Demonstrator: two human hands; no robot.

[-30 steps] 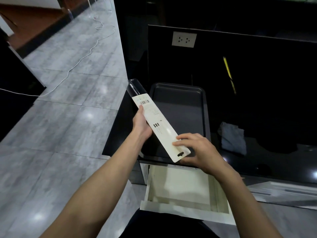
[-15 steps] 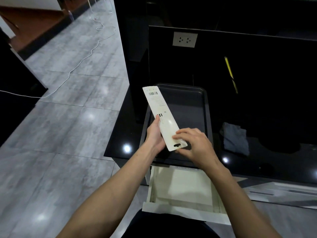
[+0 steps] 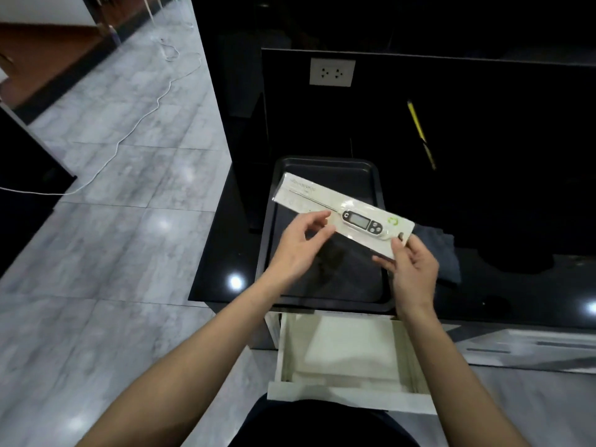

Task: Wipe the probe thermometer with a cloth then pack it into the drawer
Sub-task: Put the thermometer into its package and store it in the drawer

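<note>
A white probe thermometer (image 3: 361, 221) lies sealed in its long clear-fronted card pack (image 3: 309, 198), held face up above a black tray (image 3: 322, 285). My right hand (image 3: 409, 269) pinches the pack's near right end by the hang hole. My left hand (image 3: 303, 243) touches the pack's lower edge near its middle, fingers loosely curled. A dark grey cloth (image 3: 442, 250) lies crumpled on the black counter just right of the tray. Below the counter edge a white drawer (image 3: 348, 359) stands pulled out.
The glossy black counter (image 3: 516, 285) runs to the right, backed by a black panel with a white socket (image 3: 332, 72) and a yellow pencil-like object (image 3: 419, 130). A white cable (image 3: 129, 137) trails across the grey tiled floor on the left.
The pack has been turned over from its printed back to its clear front and swung to point right. My left hand shifted from gripping its side to touching its lower edge.
</note>
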